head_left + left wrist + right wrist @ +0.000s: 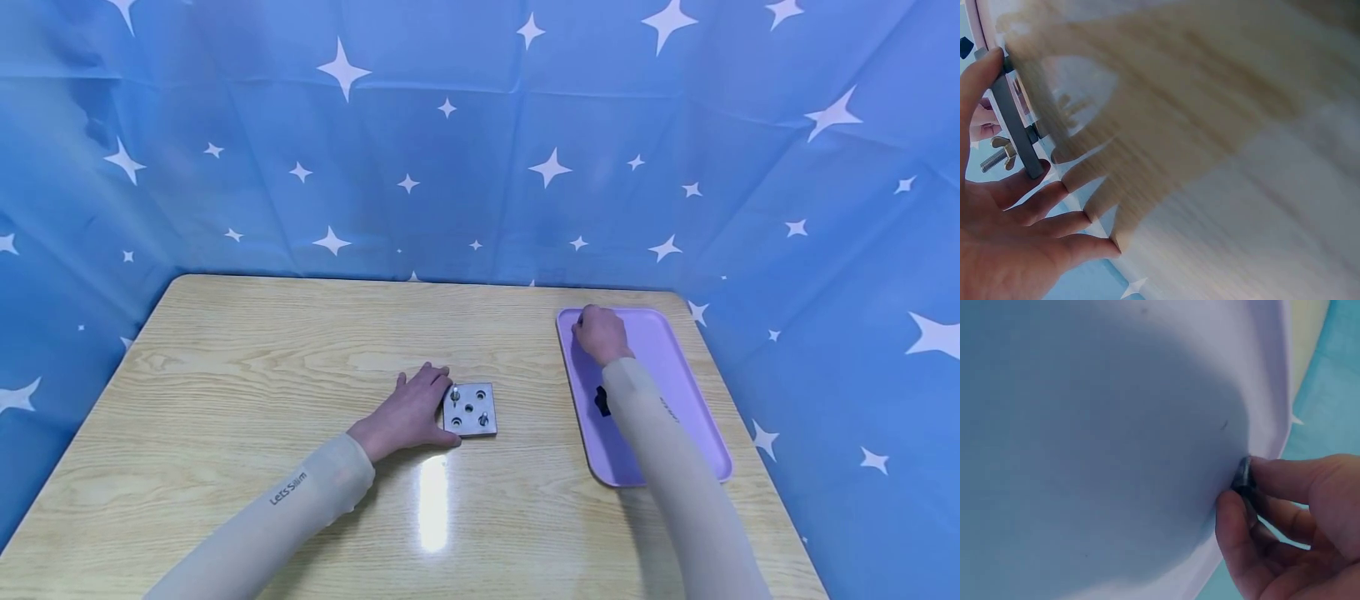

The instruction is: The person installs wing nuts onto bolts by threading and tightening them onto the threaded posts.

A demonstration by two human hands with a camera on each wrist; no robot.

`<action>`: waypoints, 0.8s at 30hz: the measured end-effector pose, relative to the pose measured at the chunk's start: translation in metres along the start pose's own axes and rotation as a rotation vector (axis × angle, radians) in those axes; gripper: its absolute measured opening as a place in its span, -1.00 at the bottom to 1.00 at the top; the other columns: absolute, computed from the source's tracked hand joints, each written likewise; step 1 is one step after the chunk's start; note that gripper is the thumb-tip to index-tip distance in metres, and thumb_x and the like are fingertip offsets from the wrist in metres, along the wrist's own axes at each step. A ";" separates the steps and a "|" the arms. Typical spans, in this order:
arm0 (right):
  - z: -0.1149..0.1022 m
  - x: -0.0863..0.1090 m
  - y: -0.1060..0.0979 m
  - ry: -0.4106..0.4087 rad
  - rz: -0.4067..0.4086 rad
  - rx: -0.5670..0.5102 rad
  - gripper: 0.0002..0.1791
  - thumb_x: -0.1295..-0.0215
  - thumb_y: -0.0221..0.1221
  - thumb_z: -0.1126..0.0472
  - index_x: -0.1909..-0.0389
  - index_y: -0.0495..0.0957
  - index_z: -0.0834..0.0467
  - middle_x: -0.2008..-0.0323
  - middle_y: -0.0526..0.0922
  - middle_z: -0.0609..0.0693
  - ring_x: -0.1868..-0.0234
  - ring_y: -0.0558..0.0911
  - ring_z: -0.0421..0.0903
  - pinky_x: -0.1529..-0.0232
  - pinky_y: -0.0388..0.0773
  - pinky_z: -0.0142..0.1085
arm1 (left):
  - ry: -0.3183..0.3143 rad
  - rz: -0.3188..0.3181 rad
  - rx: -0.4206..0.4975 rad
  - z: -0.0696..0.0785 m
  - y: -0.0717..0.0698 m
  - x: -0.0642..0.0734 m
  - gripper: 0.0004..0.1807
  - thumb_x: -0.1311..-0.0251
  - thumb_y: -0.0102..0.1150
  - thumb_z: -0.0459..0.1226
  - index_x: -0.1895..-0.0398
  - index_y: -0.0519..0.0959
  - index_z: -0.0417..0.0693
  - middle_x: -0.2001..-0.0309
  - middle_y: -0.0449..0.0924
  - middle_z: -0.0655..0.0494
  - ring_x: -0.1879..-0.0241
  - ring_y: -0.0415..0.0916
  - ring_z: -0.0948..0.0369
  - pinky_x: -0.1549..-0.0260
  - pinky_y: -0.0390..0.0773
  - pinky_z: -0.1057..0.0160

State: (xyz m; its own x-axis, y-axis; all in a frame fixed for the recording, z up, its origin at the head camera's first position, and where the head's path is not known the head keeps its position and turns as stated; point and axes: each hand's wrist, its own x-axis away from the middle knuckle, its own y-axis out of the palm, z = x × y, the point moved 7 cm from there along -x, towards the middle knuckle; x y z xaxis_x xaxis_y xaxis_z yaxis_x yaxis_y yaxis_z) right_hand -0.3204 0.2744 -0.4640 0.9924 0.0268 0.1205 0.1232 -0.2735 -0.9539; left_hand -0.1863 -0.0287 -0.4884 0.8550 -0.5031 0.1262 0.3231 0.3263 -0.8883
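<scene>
A square metal plate with several holes lies on the table, two bolts standing up from it. My left hand holds it at the left side, thumb at the near edge and index finger at the far edge. From the side, in the left wrist view, the plate shows between thumb and index finger, with a wing bolt sticking out. At the far left corner of the purple tray, my right hand pinches a small dark shiny piece between thumb and fingers.
Another black piece lies in the tray, partly behind the right sleeve. The tray stands at the right of the wooden table. Blue star-patterned cloth hangs behind and beside the table.
</scene>
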 end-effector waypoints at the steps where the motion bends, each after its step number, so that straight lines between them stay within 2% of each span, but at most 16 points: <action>1: 0.001 0.000 0.000 0.002 -0.006 -0.013 -0.75 -0.49 0.10 0.31 0.25 0.65 0.41 0.39 0.66 0.23 0.42 0.60 0.06 0.33 0.58 -0.07 | -0.001 -0.001 0.000 0.000 0.000 0.000 0.07 0.07 0.60 0.17 -0.41 0.41 -0.29 -0.52 0.25 -0.20 -0.54 0.08 -0.23 -0.38 0.09 -0.43; 3: 0.002 0.000 -0.001 -0.003 -0.015 -0.032 -0.77 -0.45 0.08 0.35 0.29 0.68 0.38 0.46 0.65 0.17 0.47 0.58 0.01 0.37 0.56 -0.11 | -0.002 -0.002 0.001 0.000 0.001 0.000 0.07 0.07 0.60 0.16 -0.41 0.40 -0.29 -0.52 0.24 -0.20 -0.54 0.07 -0.23 -0.38 0.08 -0.43; 4: 0.003 0.001 -0.001 -0.002 -0.028 -0.042 -0.74 -0.44 0.05 0.36 0.39 0.65 0.36 0.54 0.59 0.12 0.52 0.53 -0.02 0.41 0.52 -0.14 | -0.004 -0.003 0.002 0.000 0.001 0.000 0.08 0.07 0.60 0.16 -0.41 0.40 -0.29 -0.52 0.24 -0.20 -0.54 0.07 -0.22 -0.38 0.08 -0.43; 6: 0.005 0.001 -0.001 -0.004 -0.052 -0.065 -0.66 -0.45 0.01 0.37 0.58 0.51 0.28 0.67 0.41 0.02 0.61 0.40 -0.08 0.49 0.42 -0.19 | -0.005 -0.004 0.004 0.000 0.001 0.000 0.08 0.07 0.60 0.16 -0.42 0.40 -0.29 -0.52 0.24 -0.20 -0.55 0.07 -0.22 -0.39 0.08 -0.43; 8: 0.007 0.003 0.000 -0.003 -0.073 -0.078 -0.60 -0.46 -0.04 0.37 0.66 0.34 0.18 0.71 0.25 -0.04 0.65 0.28 -0.12 0.51 0.32 -0.23 | -0.004 -0.004 0.006 0.001 0.001 0.000 0.08 0.07 0.60 0.16 -0.42 0.40 -0.29 -0.52 0.24 -0.20 -0.54 0.07 -0.23 -0.39 0.08 -0.43; 10: 0.009 0.004 0.000 -0.004 -0.077 -0.088 -0.64 -0.48 -0.08 0.36 0.60 0.31 0.18 0.67 0.24 -0.02 0.63 0.27 -0.11 0.49 0.31 -0.23 | -0.003 -0.004 0.006 0.001 0.000 0.000 0.08 0.07 0.60 0.16 -0.42 0.40 -0.29 -0.52 0.24 -0.21 -0.54 0.07 -0.23 -0.38 0.08 -0.43; 13: 0.012 0.008 -0.003 0.007 -0.057 -0.107 -0.78 -0.51 -0.09 0.34 0.30 0.47 0.33 0.46 0.47 0.12 0.48 0.44 -0.02 0.36 0.44 -0.17 | -0.004 -0.005 0.011 0.001 0.000 0.000 0.08 0.07 0.60 0.16 -0.42 0.39 -0.29 -0.52 0.23 -0.20 -0.54 0.07 -0.23 -0.38 0.07 -0.43; 15: 0.012 0.011 -0.006 0.003 -0.034 -0.124 -0.74 -0.54 -0.06 0.32 0.00 0.49 0.42 0.21 0.58 0.26 0.31 0.54 0.08 0.23 0.52 -0.09 | -0.005 -0.006 0.011 0.001 0.000 0.001 0.09 0.07 0.60 0.16 -0.43 0.39 -0.30 -0.53 0.23 -0.20 -0.55 0.06 -0.23 -0.38 0.07 -0.43; 17: 0.012 0.015 -0.009 -0.006 -0.023 -0.140 -0.65 -0.56 -0.03 0.30 -0.18 0.46 0.45 0.01 0.61 0.36 0.17 0.58 0.15 0.11 0.55 -0.02 | -0.005 -0.007 0.012 0.001 -0.001 0.001 0.09 0.07 0.60 0.16 -0.43 0.39 -0.30 -0.53 0.23 -0.21 -0.55 0.06 -0.23 -0.38 0.07 -0.43; 20: 0.007 0.022 -0.013 -0.061 -0.007 -0.144 -0.62 -0.55 0.04 0.31 -0.23 0.50 0.47 -0.11 0.61 0.41 0.04 0.63 0.21 -0.01 0.58 0.05 | -0.003 -0.010 0.008 0.001 -0.002 0.002 0.08 0.06 0.59 0.16 -0.42 0.39 -0.30 -0.52 0.23 -0.21 -0.54 0.07 -0.23 -0.38 0.08 -0.43; 24: -0.005 0.036 -0.018 -0.159 0.002 -0.150 -0.68 -0.45 0.12 0.40 -0.14 0.61 0.43 -0.07 0.66 0.38 -0.05 0.66 0.24 -0.08 0.58 0.09 | -0.001 -0.012 0.013 0.002 -0.002 0.002 0.08 0.05 0.60 0.16 -0.42 0.39 -0.31 -0.52 0.24 -0.22 -0.54 0.07 -0.24 -0.38 0.08 -0.44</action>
State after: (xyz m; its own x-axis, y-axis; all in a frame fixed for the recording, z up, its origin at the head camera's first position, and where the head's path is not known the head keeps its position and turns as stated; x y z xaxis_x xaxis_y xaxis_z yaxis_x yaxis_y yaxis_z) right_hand -0.2868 0.2753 -0.4414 0.9828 0.1739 0.0625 0.1305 -0.4138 -0.9009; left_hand -0.1844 -0.0288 -0.4851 0.8515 -0.5061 0.1371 0.3385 0.3309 -0.8809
